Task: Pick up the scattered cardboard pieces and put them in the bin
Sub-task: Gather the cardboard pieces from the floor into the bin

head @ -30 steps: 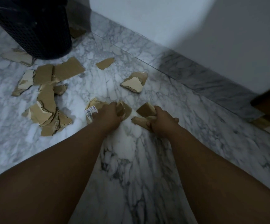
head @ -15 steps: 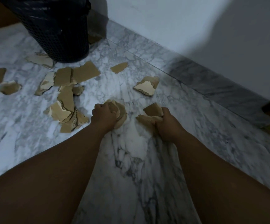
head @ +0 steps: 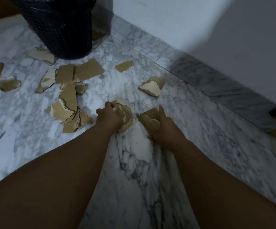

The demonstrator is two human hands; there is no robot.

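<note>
Left hand [head: 110, 116] fingers are curled around a crumpled cardboard piece [head: 128, 118], right hand [head: 162, 128] fingers grip a torn piece [head: 148, 117], both low at the floor [head: 142, 162]. Better to squeeze firmly and lift both together toward the bin [head: 59, 30], which stands beyond the other scattered pieces [head: 71, 103]

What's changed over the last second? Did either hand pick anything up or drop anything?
The left hand has bunched the labelled cardboard piece, flat on the floor a second ago, into its grip. The right hand keeps its grip on its torn piece. Nothing was let go. The loose pieces and the bin have not moved.
</note>
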